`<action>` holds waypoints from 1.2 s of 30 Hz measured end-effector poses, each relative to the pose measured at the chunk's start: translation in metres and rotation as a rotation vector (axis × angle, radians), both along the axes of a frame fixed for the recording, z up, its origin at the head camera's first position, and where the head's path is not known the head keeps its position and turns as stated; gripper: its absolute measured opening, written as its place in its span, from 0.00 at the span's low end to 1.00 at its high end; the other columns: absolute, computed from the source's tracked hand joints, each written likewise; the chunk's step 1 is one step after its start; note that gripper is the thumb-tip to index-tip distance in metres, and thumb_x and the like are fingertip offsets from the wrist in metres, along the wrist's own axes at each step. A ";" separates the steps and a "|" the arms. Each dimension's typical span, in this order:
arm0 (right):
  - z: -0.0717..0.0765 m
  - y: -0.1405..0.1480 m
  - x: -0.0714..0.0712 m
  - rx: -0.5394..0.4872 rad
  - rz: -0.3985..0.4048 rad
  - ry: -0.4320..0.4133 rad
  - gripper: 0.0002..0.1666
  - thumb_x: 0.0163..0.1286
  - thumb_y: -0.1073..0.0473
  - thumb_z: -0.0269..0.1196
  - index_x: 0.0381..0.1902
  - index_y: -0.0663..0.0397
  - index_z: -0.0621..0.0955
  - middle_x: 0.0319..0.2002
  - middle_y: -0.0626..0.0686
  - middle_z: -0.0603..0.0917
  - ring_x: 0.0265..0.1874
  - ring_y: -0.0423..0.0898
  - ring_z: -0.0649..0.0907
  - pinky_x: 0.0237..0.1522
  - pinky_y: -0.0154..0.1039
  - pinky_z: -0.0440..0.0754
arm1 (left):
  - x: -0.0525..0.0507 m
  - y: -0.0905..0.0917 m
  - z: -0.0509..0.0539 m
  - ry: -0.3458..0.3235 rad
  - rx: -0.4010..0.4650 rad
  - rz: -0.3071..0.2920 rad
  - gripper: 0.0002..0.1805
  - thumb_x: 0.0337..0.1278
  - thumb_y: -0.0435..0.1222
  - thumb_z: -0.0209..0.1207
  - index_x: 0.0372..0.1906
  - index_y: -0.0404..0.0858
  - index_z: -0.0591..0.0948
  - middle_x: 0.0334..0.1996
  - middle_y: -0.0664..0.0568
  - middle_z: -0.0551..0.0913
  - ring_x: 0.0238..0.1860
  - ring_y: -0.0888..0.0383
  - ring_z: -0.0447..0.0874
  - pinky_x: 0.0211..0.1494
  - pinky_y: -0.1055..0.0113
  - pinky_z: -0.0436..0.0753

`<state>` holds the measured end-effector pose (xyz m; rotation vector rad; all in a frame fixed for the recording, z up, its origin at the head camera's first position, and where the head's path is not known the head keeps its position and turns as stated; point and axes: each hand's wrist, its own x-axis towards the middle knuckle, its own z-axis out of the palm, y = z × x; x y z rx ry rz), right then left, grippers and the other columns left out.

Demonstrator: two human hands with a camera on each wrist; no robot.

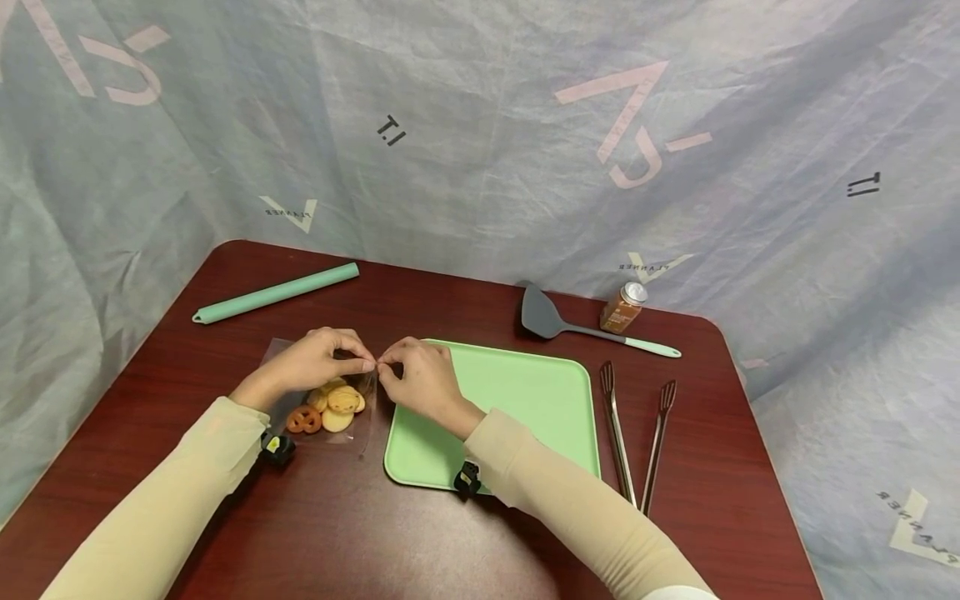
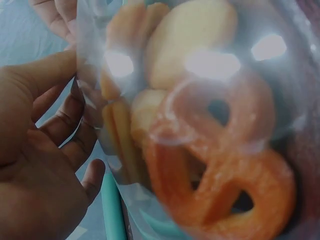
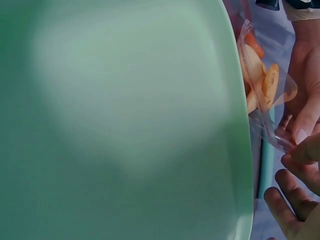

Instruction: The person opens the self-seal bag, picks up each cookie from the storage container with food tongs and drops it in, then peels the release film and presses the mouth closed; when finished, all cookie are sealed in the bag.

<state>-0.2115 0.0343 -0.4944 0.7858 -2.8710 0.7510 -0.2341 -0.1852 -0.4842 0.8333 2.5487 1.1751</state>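
Note:
A clear zip bag [image 1: 365,423] lies left of the green tray [image 1: 525,400]. Inside it are a brown pretzel [image 1: 303,419] and several pale round cookies [image 1: 343,400]. My left hand [image 1: 318,360] reaches over the bag, thumb and forefinger pinching its edge near the far right corner. At that same corner, the fingertips of my right hand [image 1: 423,379] pinch the plastic, with the palm above the tray's left side. The right wrist view shows the seal strip [image 3: 256,82] running toward both sets of fingertips. Whether the seal is parted there, I cannot tell.
A mint-green rod [image 1: 277,293] lies at the back left. Behind the tray are a grey spatula [image 1: 543,315] and a brown jar with a silver lid [image 1: 622,308]. Metal tongs [image 1: 617,425] lie spread right of the tray. Fabric hangs behind the table.

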 end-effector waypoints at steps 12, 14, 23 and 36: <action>-0.003 -0.003 -0.005 0.031 -0.024 0.041 0.09 0.70 0.51 0.63 0.35 0.38 0.90 0.37 0.35 0.85 0.33 0.32 0.80 0.58 0.51 0.71 | 0.000 0.001 0.000 -0.031 0.037 -0.013 0.05 0.66 0.37 0.66 0.41 0.46 0.91 0.38 0.59 0.84 0.40 0.58 0.82 0.54 0.45 0.72; -0.004 -0.002 -0.005 0.030 -0.025 0.042 0.08 0.70 0.51 0.63 0.36 0.38 0.90 0.37 0.35 0.84 0.32 0.32 0.79 0.58 0.51 0.71 | 0.000 0.000 0.000 -0.037 0.046 -0.011 0.05 0.67 0.37 0.66 0.41 0.45 0.91 0.38 0.59 0.85 0.41 0.57 0.83 0.55 0.48 0.73; -0.001 0.004 -0.002 0.001 -0.031 0.015 0.06 0.68 0.53 0.63 0.35 0.37 0.87 0.34 0.34 0.82 0.29 0.31 0.76 0.54 0.51 0.71 | -0.002 -0.001 -0.001 -0.012 0.007 0.023 0.04 0.67 0.39 0.66 0.40 0.47 0.91 0.37 0.61 0.84 0.42 0.57 0.82 0.63 0.35 0.60; 0.002 0.018 0.012 0.017 0.017 0.019 0.06 0.62 0.54 0.63 0.27 0.34 0.81 0.31 0.35 0.80 0.31 0.33 0.76 0.55 0.53 0.70 | -0.001 -0.007 0.003 -0.044 -0.025 0.095 0.07 0.72 0.38 0.62 0.44 0.41 0.88 0.43 0.54 0.84 0.44 0.53 0.80 0.47 0.53 0.76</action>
